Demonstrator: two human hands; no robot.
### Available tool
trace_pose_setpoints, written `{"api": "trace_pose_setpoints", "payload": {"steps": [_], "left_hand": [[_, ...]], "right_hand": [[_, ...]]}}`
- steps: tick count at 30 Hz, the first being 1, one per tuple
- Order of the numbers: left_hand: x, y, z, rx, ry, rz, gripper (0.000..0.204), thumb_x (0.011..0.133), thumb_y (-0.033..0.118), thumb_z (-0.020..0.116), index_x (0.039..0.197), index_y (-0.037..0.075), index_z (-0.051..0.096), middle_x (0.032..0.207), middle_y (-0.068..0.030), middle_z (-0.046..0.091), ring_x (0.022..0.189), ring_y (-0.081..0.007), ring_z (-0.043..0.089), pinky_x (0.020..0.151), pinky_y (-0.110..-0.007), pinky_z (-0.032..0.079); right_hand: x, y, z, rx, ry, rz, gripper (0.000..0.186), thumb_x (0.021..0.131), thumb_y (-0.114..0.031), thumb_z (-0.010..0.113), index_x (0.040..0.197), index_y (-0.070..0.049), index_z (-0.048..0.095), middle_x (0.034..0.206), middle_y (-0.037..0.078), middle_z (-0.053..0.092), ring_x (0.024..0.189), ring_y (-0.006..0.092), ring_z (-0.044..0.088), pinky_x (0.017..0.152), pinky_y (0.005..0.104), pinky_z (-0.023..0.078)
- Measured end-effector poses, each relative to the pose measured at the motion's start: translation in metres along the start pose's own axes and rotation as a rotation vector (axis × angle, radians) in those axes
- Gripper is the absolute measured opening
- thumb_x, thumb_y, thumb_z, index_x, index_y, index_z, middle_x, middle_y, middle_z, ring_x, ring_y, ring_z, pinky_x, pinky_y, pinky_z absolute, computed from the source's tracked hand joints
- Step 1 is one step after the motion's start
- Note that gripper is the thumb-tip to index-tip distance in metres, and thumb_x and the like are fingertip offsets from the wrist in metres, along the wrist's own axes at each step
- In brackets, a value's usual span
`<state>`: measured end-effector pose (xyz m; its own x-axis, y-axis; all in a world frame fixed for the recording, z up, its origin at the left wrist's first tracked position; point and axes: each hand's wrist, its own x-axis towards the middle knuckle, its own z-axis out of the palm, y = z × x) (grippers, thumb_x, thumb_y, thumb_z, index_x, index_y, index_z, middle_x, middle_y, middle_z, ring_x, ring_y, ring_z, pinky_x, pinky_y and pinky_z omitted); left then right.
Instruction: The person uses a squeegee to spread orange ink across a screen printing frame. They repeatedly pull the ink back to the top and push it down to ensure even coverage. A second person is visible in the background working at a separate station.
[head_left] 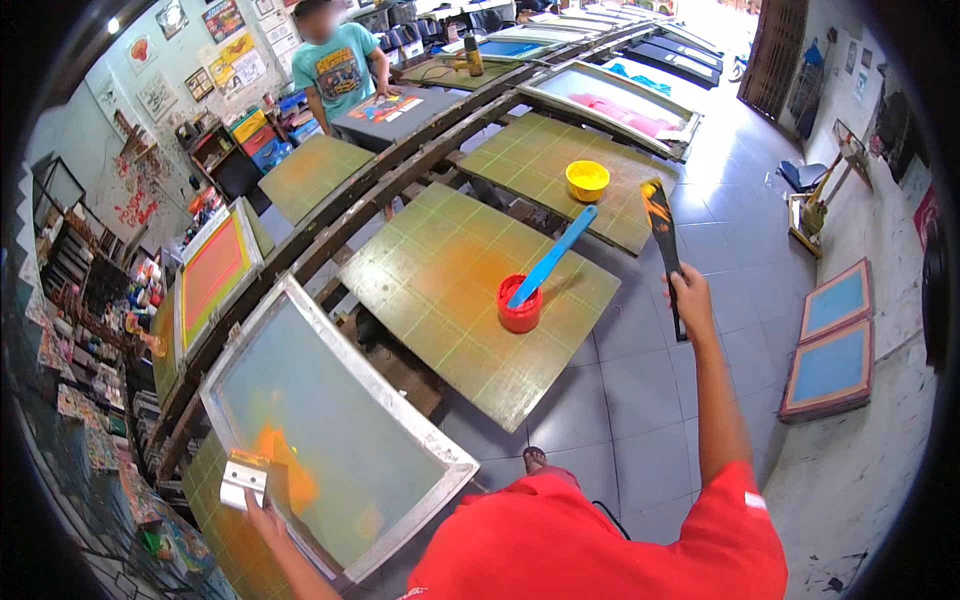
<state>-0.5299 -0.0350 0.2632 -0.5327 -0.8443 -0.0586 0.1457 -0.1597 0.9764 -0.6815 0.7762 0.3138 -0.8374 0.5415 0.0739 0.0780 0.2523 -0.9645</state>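
Note:
My left hand (262,518) grips a short squeegee with a silver holder (243,487) and an orange-stained edge, over the lower left of a white-framed screen (342,432) that has orange ink patches. My right hand (686,288), out to the right, is closed round a long black spatula (660,225) held upright, orange ink on its top end. On the middle green board (412,255) is a red ink tub (519,317) with a blue spatula (565,245) in it. A yellow tub (588,180) stands on the board behind (505,150).
A co-worker (325,85) stands at a grey platen (380,130) across the rail (320,235). More screens (625,107) line the benches, another (210,283) is at left. A tiled aisle (720,240) runs along the right; framed screens (840,305) lean on the wall there.

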Motion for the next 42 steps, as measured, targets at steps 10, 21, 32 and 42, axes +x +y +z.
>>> {"api": "trace_pose_setpoints", "payload": {"steps": [10, 21, 32, 42], "left_hand": [[-0.038, 0.002, 0.011, 0.02, 0.072, 0.029, 0.042, 0.089, 0.019, 0.064, 0.122, -0.003, 0.05, 0.108, -0.0107, 0.062, 0.09, -0.0162, 0.061, 0.071, -0.027, 0.05], [-0.057, -0.005, 0.015, 0.071, 0.119, 0.01, 0.045, 0.089, 0.022, 0.065, 0.123, -0.002, 0.05, 0.108, -0.0093, 0.061, 0.086, -0.0147, 0.06, 0.068, -0.025, 0.047], [-0.068, -0.001, 0.001, 0.056, 0.151, 0.051, 0.044, 0.089, 0.021, 0.064, 0.123, -0.004, 0.05, 0.111, -0.0122, 0.061, 0.092, -0.0185, 0.061, 0.074, -0.03, 0.051], [-0.085, 0.003, 0.013, 0.027, 0.144, 0.058, 0.042, 0.09, 0.021, 0.065, 0.119, -0.006, 0.052, 0.109, -0.0114, 0.062, 0.088, -0.0165, 0.061, 0.069, -0.027, 0.05]], "right_hand": [[0.158, -0.004, 0.035, -0.269, -0.106, 0.096, 0.021, 0.089, -0.01, 0.053, 0.102, 0.003, 0.064, 0.076, 0.007, 0.065, 0.057, 0.0126, 0.06, 0.048, 0.0276, 0.049], [0.22, 0.007, 0.08, -0.597, -0.119, 0.004, 0.035, 0.082, -0.002, 0.055, 0.116, 0.003, 0.056, 0.08, 0.016, 0.066, 0.059, 0.0206, 0.067, 0.048, 0.0331, 0.053], [0.213, -0.021, 0.107, -0.856, -0.093, -0.057, 0.023, 0.083, -0.006, 0.053, 0.105, -0.002, 0.056, 0.105, 0.025, 0.063, 0.104, 0.0416, 0.058, 0.086, 0.048, 0.047], [0.223, -0.009, 0.113, -0.858, -0.067, -0.07, 0.021, 0.082, -0.006, 0.053, 0.103, -0.002, 0.057, 0.104, 0.024, 0.063, 0.1, 0.0406, 0.061, 0.083, 0.0474, 0.049]]}}
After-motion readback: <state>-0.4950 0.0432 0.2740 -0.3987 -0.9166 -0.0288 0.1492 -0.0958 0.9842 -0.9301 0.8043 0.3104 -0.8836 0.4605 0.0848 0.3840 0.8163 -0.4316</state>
